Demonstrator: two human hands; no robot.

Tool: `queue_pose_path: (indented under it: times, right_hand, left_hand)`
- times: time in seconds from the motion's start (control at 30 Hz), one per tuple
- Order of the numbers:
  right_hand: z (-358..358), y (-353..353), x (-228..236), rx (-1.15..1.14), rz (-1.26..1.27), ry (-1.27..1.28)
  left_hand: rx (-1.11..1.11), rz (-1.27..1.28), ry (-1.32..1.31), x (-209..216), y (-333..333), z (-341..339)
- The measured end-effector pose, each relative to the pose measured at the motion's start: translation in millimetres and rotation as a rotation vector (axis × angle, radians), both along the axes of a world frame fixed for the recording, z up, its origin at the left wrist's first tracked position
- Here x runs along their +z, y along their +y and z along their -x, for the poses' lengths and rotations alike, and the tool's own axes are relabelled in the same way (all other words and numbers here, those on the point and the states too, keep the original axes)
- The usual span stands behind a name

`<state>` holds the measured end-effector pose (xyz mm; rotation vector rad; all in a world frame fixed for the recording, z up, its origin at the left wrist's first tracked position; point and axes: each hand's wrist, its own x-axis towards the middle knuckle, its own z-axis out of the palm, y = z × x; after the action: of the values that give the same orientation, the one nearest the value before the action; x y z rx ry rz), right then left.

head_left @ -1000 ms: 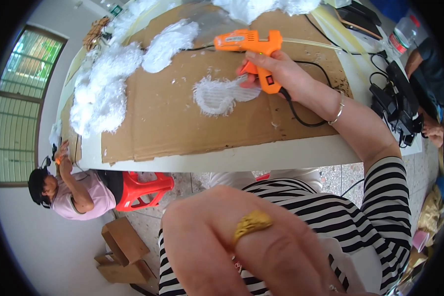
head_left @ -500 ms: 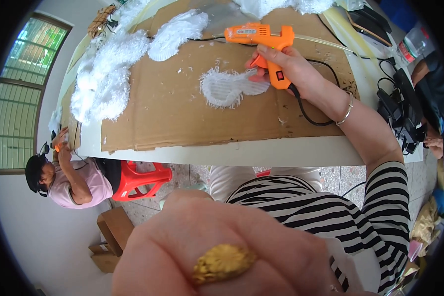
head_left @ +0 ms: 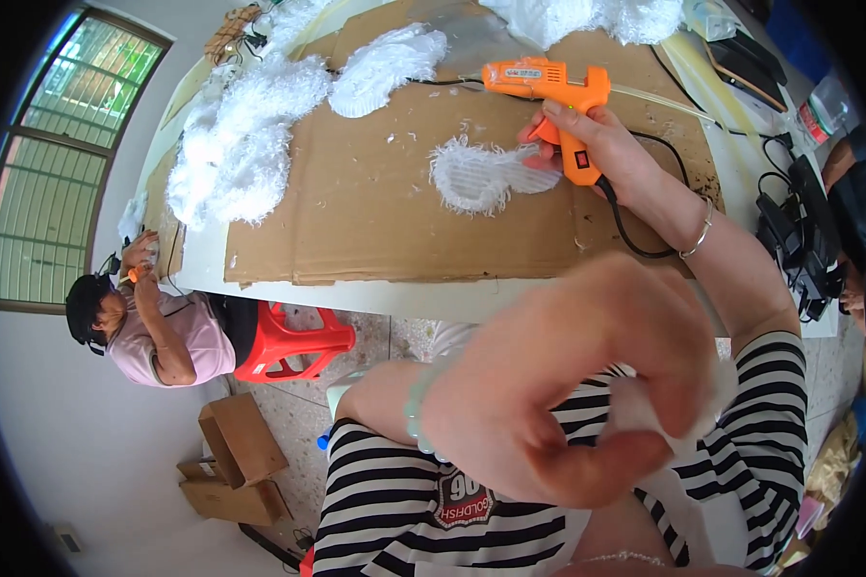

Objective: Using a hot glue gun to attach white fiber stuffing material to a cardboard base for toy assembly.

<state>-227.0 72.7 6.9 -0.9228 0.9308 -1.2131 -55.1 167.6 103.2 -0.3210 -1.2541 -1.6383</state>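
Note:
My right hand is wrapped around the handle of an orange hot glue gun, its nozzle toward the left and a clear glue stick out of its back. Below the gun, a small white fringed fabric piece lies on the cardboard, partly behind my fingers. My left hand, a pale beaded bracelet at its wrist, is raised close in front of my striped shirt. Its fingers are curled closed; a blurred whitish patch shows by them, too unclear to name.
Brown cardboard covers the white table. White fluffy heaps lie left and at the back, near another white piece. Black adapters and cables crowd the right edge. At left, a person sits on a red stool.
My left hand has lifted from the bottom of the view and turned, so its curled fingers now show. The view has shifted slightly; my right hand still holds the glue gun.

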Motion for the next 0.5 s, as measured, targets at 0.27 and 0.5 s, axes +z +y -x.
queue_pose_path:
  times: [0.27, 0.5]
  right_hand:
    - [-5, 6, 0, 0.000, -0.025, -0.036]
    - [2, 4, -1, -0.010, -0.024, -0.014]
  left_hand:
    - [-0.414, 0.245, -0.269, 26, -6, -4]
    - [-0.517, 0.049, -0.146, 17, -16, 2]
